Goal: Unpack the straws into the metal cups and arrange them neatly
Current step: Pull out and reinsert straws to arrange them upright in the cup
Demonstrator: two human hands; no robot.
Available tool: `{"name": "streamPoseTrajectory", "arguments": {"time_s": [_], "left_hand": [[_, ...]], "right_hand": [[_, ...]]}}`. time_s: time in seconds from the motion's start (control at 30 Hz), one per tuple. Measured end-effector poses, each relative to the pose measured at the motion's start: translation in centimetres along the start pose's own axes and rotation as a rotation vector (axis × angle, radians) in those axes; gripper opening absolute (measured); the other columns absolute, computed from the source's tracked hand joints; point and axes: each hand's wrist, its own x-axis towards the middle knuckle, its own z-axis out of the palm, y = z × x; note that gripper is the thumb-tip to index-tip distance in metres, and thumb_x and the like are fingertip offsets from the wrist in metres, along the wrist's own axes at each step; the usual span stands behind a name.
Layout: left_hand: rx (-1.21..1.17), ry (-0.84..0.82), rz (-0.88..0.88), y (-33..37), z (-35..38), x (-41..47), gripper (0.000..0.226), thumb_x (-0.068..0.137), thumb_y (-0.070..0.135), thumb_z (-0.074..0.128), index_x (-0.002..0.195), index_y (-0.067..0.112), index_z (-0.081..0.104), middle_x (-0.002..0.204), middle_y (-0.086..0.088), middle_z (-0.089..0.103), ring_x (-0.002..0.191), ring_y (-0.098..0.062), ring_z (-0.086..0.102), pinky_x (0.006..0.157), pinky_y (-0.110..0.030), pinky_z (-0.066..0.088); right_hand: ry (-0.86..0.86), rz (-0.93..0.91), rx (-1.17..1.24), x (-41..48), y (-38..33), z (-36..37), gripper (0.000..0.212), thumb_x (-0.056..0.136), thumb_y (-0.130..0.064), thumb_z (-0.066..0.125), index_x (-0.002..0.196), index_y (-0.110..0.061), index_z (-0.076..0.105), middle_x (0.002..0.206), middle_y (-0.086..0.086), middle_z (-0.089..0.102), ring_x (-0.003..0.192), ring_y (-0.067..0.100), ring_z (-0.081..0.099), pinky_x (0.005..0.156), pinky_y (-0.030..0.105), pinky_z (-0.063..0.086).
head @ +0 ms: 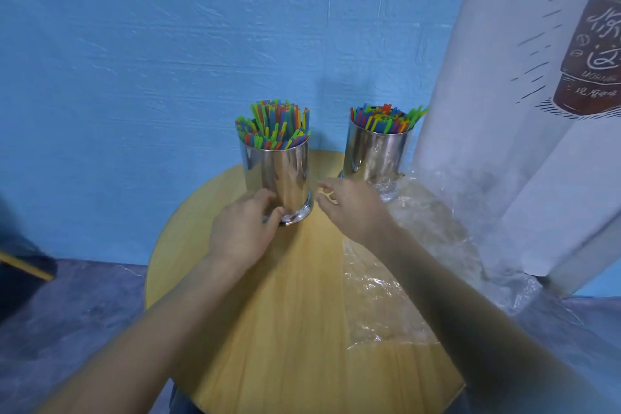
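Observation:
Two shiny metal cups stand at the far side of a round wooden table (295, 312). The left cup (280, 175) is packed with upright straws (274, 124) in red, green, blue and orange. The right cup (378, 153) holds a similar bunch of straws (383, 119). My left hand (242, 228) touches the base of the left cup on its left side, fingers curled against it. My right hand (349, 208) hovers just right of that cup's base, fingers spread, holding nothing.
A crumpled clear plastic wrapper (403, 262) lies over the table's right side, reaching the right cup's base. A white printed banner (521, 111) leans close behind the right cup. Blue wall at the back, a dark object (20, 265) at the left edge.

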Motion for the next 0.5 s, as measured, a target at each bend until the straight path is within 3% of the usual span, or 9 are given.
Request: {"name": "streamPoseTrajectory", "arguments": {"time_s": [0.17,0.33,0.5], "left_hand": [[0.129,-0.064,0.208,5.2,0.6,1.4,0.036,0.102,0.040,0.052,0.132,0.022,0.054,0.117,0.000,0.063,0.102,-0.029,0.065,0.072,-0.038,0.048],[0.194,-0.198,0.268,8.8,2.9,3.8,0.043,0.101,0.032,0.050,0.141,0.016,0.048,0.129,-0.009,0.058,0.117,-0.036,0.060,0.087,-0.046,0.054],[0.279,-0.255,0.274,10.5,5.3,6.3,0.042,0.104,0.036,0.045,0.141,0.015,0.048,0.128,-0.011,0.058,0.116,-0.038,0.061,0.086,-0.045,0.052]], "right_hand": [[0.089,-0.019,-0.292,-2.0,3.3,-3.5,0.027,0.103,-0.031,0.049,0.116,-0.018,0.069,0.111,0.004,0.069,0.102,0.033,0.064,0.077,0.039,0.052],[0.056,0.028,-0.366,-3.4,7.8,-4.2,0.034,0.098,-0.030,0.056,0.129,-0.017,0.066,0.134,0.005,0.066,0.108,0.036,0.065,0.085,0.043,0.054],[0.003,0.070,-0.398,-4.0,10.4,-3.3,0.038,0.099,-0.034,0.055,0.132,-0.019,0.063,0.138,0.004,0.064,0.115,0.033,0.063,0.089,0.042,0.052]]}}
